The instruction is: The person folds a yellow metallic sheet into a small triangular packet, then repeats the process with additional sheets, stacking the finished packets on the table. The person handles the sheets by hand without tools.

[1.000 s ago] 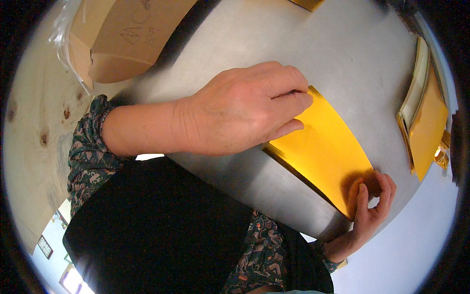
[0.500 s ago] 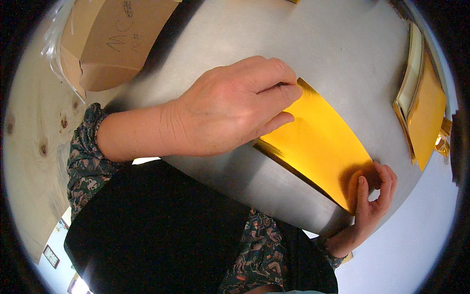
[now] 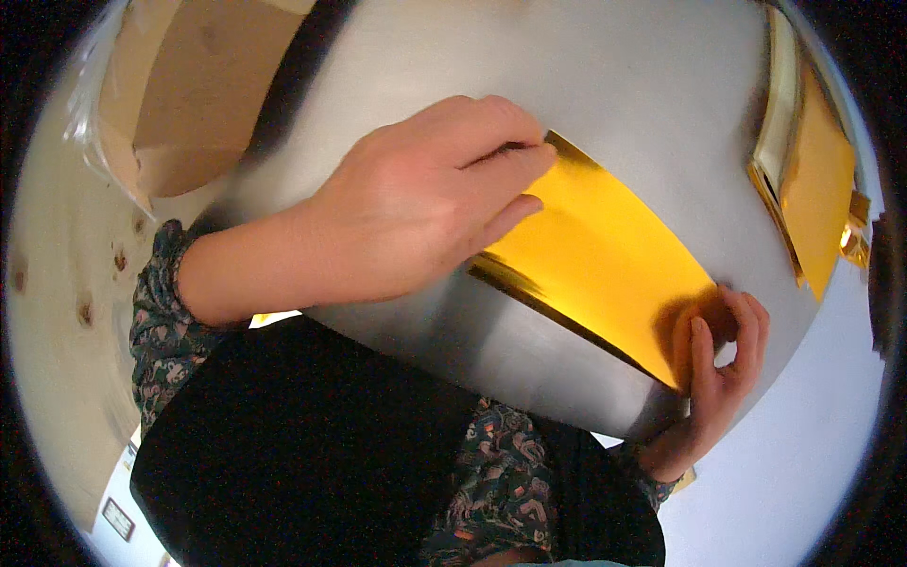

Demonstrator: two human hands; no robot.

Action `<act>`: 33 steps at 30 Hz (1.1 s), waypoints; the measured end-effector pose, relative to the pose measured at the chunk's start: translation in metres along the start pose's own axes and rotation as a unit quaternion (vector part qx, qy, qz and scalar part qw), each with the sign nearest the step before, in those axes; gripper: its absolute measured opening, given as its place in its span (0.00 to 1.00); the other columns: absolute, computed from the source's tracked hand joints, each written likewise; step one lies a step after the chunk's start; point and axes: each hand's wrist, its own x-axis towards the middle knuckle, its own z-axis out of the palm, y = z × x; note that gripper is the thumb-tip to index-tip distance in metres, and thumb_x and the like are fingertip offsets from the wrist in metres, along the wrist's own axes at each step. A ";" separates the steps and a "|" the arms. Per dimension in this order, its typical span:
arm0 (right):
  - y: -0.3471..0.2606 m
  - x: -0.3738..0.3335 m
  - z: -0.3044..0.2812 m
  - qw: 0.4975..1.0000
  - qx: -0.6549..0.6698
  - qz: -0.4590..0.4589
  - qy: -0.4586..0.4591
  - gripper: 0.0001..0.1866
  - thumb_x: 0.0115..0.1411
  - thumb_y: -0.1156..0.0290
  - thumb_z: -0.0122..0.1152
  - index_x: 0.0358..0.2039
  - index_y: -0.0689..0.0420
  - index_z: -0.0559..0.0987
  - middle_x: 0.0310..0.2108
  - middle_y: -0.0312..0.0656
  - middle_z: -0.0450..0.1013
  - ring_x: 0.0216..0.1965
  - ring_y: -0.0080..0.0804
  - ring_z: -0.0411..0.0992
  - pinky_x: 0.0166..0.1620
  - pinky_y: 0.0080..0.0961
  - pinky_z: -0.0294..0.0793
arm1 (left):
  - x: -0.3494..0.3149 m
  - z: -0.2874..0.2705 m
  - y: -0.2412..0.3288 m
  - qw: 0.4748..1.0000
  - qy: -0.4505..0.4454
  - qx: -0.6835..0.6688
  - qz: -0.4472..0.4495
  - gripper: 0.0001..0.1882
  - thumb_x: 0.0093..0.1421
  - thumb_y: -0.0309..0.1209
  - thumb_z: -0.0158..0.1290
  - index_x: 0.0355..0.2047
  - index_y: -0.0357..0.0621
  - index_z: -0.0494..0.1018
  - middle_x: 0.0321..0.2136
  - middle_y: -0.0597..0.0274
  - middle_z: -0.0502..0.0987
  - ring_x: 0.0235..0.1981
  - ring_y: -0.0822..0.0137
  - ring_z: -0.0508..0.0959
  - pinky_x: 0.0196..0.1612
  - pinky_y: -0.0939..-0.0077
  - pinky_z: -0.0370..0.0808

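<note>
A shiny gold sheet [image 3: 605,255], long and gently bowed, lies slantwise over a grey metallic surface. My left hand [image 3: 425,189] is closed at its upper left end, with the fingertips near the top corner and the thumb over the gold face; the hand hides that end. At the lower right end, my right hand [image 3: 723,364] curls its thumb and fingers about the short edge, and a dark reflection of it shows in the gold. Both forearms have dark patterned sleeves.
A brown cardboard box [image 3: 213,94] with clear plastic beside it stands at the upper left on a knotted wooden surface [image 3: 57,274]. On the far right lies a stack of gold sheets [image 3: 820,189], beside a small crumpled gold piece [image 3: 855,248].
The whole view has shifted and turned slightly, with box, stack and sheet all displaced in the picture. Both hands keep the same hold at the sheet's ends.
</note>
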 end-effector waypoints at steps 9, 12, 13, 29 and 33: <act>0.023 -0.003 -0.003 0.999 -0.017 -0.032 0.000 0.18 0.50 0.75 0.68 0.44 0.57 0.80 0.45 0.46 0.72 0.48 0.40 0.72 0.52 0.32 0.71 | 0.028 -0.008 0.024 0.985 -0.156 0.067 -0.039 0.21 0.58 0.36 0.60 0.46 0.35 0.75 0.43 0.51 0.75 0.38 0.53 0.79 0.42 0.66 0.78; 0.026 -0.005 -0.001 0.999 -0.025 -0.041 -0.006 0.17 0.51 0.75 0.68 0.44 0.55 0.80 0.45 0.45 0.72 0.47 0.40 0.72 0.50 0.31 0.72 | 0.037 -0.006 0.030 0.973 -0.177 0.150 -0.016 0.17 0.57 0.40 0.60 0.38 0.38 0.76 0.35 0.54 0.74 0.35 0.53 0.77 0.37 0.65 0.76; 0.026 -0.005 0.000 0.999 -0.028 -0.045 -0.007 0.17 0.51 0.74 0.68 0.44 0.55 0.80 0.44 0.45 0.72 0.47 0.40 0.72 0.50 0.31 0.72 | 0.039 -0.001 0.031 0.974 -0.154 0.164 -0.002 0.16 0.57 0.40 0.60 0.35 0.39 0.75 0.33 0.56 0.74 0.34 0.53 0.77 0.36 0.64 0.76; 0.031 -0.005 -0.003 0.997 -0.008 -0.074 0.006 0.17 0.51 0.71 0.69 0.43 0.54 0.79 0.43 0.45 0.73 0.46 0.43 0.71 0.49 0.33 0.72 | 0.053 0.029 0.037 0.985 -0.144 0.068 0.069 0.18 0.54 0.27 0.54 0.47 0.45 0.76 0.41 0.56 0.74 0.43 0.54 0.76 0.45 0.68 0.76; 0.033 -0.003 -0.005 0.996 -0.012 -0.085 -0.001 0.18 0.51 0.71 0.69 0.44 0.54 0.79 0.43 0.45 0.73 0.46 0.43 0.71 0.48 0.33 0.72 | 0.061 0.031 0.037 0.979 -0.156 0.074 0.111 0.19 0.53 0.26 0.57 0.47 0.41 0.75 0.40 0.58 0.73 0.42 0.58 0.74 0.44 0.68 0.76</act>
